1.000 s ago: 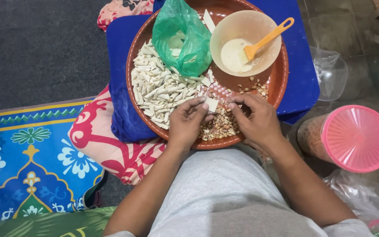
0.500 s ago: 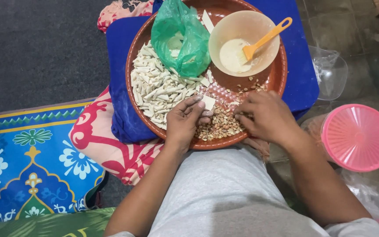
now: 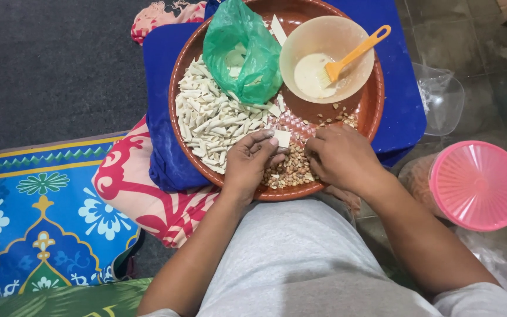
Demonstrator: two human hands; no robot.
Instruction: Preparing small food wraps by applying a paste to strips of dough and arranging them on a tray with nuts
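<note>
The left hand (image 3: 252, 161) pinches a small pale pastry square (image 3: 281, 138) between thumb and fingertips, at about 6 o'clock on the round brown tray (image 3: 177, 88). The square looks thin, soft and very light; it would likely tear or crease under a hard squeeze, so the edges or corners seem the safest places to hold it. The right hand (image 3: 340, 157) rests curled, knuckles up, just beside it at 5 o'clock, fingertips down among the roasted peanuts (image 3: 291, 170). Whether it grips any nuts I cannot tell. The peanuts are small, hard and smooth, apt to roll, best taken a few at a time with the fingertips.

At 9 o'clock on the tray lies a heap of rolled white pastry sticks (image 3: 212, 114), probably brittle once dry. A green plastic bag (image 3: 244, 56) sits at 12 o'clock, and a beige bowl (image 3: 300, 44) with pale paste and an orange brush (image 3: 356, 53) at 2 o'clock. A pink-lidded jar (image 3: 477, 185) stands off the tray.
</note>
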